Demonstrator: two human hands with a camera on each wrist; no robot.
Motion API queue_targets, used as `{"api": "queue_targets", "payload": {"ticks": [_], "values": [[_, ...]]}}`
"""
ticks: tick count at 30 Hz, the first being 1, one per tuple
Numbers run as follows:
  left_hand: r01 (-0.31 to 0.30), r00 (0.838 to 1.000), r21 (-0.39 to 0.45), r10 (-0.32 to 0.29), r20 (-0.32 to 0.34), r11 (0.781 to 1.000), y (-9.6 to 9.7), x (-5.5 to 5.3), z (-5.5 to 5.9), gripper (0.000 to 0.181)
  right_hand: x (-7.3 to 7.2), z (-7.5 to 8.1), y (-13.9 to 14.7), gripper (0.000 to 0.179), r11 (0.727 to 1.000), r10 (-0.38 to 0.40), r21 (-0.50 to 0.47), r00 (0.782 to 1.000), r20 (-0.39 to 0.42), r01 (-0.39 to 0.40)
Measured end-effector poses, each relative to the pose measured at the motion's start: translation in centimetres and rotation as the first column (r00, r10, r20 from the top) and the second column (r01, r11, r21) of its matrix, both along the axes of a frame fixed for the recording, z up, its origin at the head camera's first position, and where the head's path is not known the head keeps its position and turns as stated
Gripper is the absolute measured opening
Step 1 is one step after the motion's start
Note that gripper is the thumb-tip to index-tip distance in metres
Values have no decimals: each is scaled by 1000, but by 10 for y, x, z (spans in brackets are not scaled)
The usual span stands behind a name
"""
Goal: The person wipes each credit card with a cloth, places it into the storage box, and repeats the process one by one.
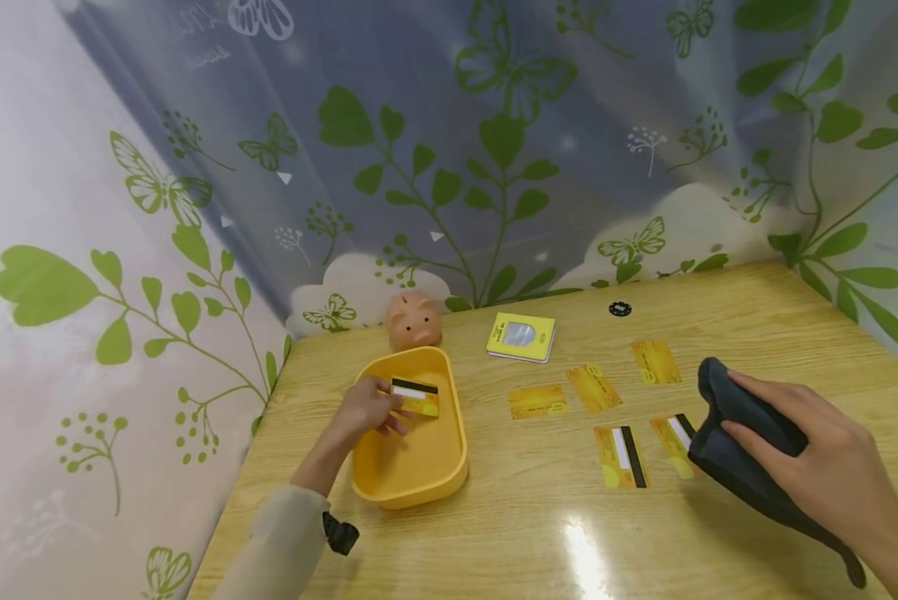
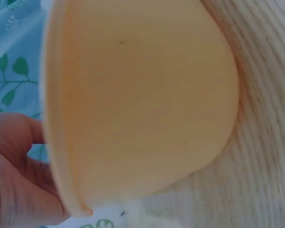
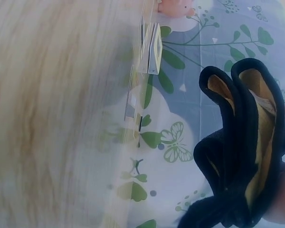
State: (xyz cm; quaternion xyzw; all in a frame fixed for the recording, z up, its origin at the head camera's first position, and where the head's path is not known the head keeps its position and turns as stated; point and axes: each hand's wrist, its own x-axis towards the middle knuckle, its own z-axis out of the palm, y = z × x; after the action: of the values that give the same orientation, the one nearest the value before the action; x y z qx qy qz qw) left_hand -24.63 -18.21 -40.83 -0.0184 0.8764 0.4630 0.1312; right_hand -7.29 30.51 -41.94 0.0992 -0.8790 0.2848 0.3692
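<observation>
My left hand [image 1: 369,406] reaches over the left rim of the yellow-orange bin [image 1: 459,450] and pinches a yellow card [image 1: 422,402] by its left edge, its black stripe and white strip facing up. In the left wrist view the bin's wall [image 2: 147,104] hides that card and the fingertips. At the right, my right hand [image 1: 824,442] grips a dark cloth pouch [image 1: 749,417] above the table, thumb on the near side. The right wrist view shows the pouch [image 3: 249,152] folded, its openings lined in tan, a strap hanging below.
Several yellow cards lie between bin and pouch, including a face-down card [image 1: 619,457] and one partly behind the pouch [image 1: 672,442]. Behind are a pink piggy bank [image 1: 416,321], a yellow booklet [image 1: 522,337] and a black chip [image 1: 620,309]. A patterned curtain [image 1: 433,167] borders the table.
</observation>
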Motion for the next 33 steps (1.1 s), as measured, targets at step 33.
{"api": "queue_targets", "payload": {"ticks": [33], "values": [[66, 974, -411, -149, -171, 909, 11, -2, -26, 31, -2, 0, -6, 82, 1000, 9, -22, 1000, 8, -9]]}}
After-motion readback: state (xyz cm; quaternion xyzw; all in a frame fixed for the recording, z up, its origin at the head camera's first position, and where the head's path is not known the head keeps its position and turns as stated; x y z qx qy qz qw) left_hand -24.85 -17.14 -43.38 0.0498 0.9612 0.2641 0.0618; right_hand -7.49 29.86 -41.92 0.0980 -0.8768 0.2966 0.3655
